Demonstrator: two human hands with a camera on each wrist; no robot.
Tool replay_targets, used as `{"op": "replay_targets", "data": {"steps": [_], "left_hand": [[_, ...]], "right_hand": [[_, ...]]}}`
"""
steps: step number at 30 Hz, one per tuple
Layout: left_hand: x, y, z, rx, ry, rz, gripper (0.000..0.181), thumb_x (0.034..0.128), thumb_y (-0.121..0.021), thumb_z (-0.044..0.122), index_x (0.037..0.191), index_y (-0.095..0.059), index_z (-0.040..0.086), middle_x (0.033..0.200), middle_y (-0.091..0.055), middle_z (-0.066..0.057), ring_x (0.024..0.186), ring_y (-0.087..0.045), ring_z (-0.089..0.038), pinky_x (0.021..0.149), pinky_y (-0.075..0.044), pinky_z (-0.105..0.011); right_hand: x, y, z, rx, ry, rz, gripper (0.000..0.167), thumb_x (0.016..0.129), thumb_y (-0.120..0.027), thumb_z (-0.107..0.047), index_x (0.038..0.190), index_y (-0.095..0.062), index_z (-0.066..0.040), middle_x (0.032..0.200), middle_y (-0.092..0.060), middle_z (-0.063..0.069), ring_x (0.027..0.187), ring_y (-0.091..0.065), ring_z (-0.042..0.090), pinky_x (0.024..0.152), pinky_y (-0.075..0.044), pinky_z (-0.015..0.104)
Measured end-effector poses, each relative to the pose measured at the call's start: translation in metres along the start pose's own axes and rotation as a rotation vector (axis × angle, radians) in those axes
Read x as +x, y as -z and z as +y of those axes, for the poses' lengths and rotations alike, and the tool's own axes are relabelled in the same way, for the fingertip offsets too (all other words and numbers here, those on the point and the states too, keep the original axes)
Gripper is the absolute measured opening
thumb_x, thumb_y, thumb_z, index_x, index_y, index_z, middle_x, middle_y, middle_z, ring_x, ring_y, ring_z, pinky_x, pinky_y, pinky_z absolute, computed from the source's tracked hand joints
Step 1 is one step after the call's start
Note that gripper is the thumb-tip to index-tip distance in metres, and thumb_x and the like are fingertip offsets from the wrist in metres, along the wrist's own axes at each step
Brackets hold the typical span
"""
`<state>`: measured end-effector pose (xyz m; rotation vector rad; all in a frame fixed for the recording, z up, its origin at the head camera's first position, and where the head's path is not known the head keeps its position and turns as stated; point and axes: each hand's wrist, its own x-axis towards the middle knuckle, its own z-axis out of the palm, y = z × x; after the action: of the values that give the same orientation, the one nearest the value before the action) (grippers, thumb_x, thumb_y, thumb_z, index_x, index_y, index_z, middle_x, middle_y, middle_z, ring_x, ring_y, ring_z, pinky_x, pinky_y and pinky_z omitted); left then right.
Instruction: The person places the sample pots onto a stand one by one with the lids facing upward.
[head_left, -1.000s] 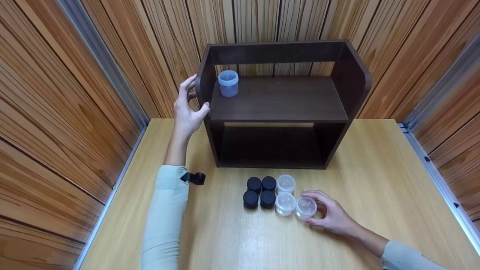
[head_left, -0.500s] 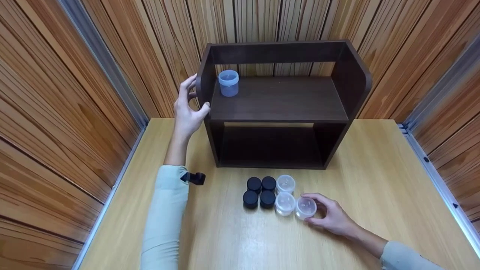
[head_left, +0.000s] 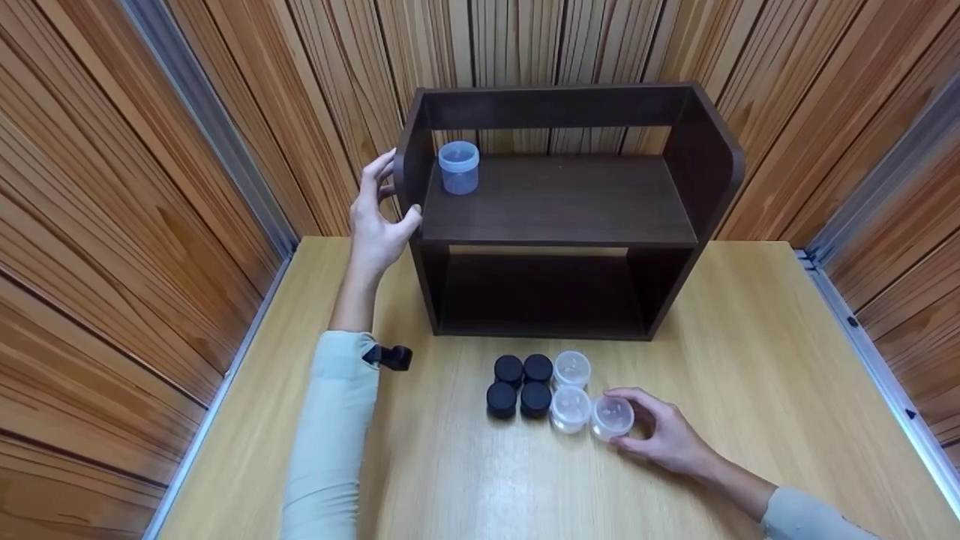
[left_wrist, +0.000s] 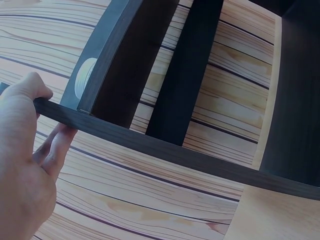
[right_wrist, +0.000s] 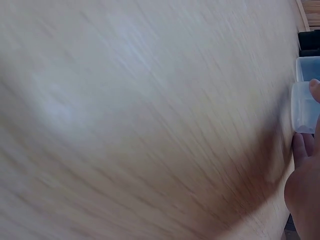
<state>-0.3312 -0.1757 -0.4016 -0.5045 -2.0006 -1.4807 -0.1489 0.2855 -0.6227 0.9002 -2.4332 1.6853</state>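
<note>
A dark brown two-level shelf (head_left: 562, 199) stands at the back of the table. My left hand (head_left: 377, 225) grips its left side panel, thumb at the front edge and fingers around the outside; the left wrist view shows the hand (left_wrist: 25, 155) on that panel (left_wrist: 150, 147). One clear jar (head_left: 459, 169) stands at the left of the upper level. In front of the shelf, my right hand (head_left: 667, 431) holds a clear jar (head_left: 612, 417) between thumb and fingers, beside another clear jar (head_left: 571, 409). The right wrist view shows this held jar (right_wrist: 303, 112) at its right edge.
A third clear jar (head_left: 572, 369) stands behind those in front of the shelf. To their left are several black-lidded jars (head_left: 535, 399) in two rows. Wood-patterned walls (head_left: 112, 225) enclose the table (head_left: 450, 480) at the back and sides, with metal rails along the side edges.
</note>
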Motion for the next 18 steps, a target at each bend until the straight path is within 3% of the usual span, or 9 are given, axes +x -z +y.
{"op": "replay_targets", "data": {"steps": [18], "left_hand": [[0.0,-0.0007,-0.0017,0.004,-0.019,0.008,0.074,0.0903,-0.071,-0.002,0.161,-0.05,0.0,0.157,-0.066,-0.021,0.142,-0.065,-0.03,0.119,-0.055,-0.042]], "right_hand": [[-0.0009,0.0003,-0.002,0.007,-0.004,0.015,0.063,0.078,-0.094,0.012,0.136,-0.07,0.006,0.13,-0.073,0.033,0.126,-0.07,-0.008,0.106,-0.056,0.01]]}}
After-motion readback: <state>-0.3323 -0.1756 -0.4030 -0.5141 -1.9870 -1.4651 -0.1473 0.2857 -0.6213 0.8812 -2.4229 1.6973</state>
